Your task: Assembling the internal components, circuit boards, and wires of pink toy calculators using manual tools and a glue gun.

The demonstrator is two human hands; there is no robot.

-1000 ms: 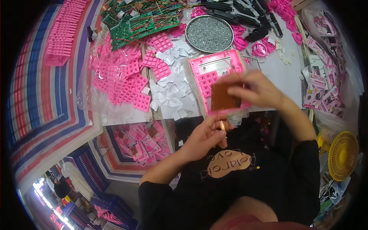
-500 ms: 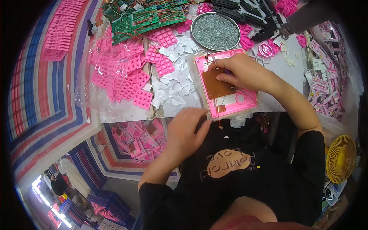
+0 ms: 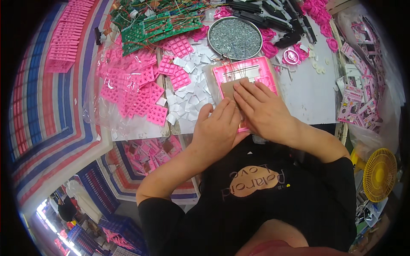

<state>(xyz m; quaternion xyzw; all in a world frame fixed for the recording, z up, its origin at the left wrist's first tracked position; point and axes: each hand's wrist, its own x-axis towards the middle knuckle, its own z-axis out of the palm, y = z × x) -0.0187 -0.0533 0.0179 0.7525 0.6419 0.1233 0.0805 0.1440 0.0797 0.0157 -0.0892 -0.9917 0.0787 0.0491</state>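
Pink casing (image 3: 252, 70) under right hand (image 3: 262, 112), left hand (image 3: 218, 128) alongside.

1 head-worn fisheye view looks steeply down, close over the worktable (image 3: 316, 98) and the person's torso.

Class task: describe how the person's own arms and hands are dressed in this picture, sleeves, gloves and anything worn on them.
Both hands, left hand and right hand, are bare, without gloves. No rings or watch show. The forearms are uncovered; black sleeves of a black top begin near the elbows.
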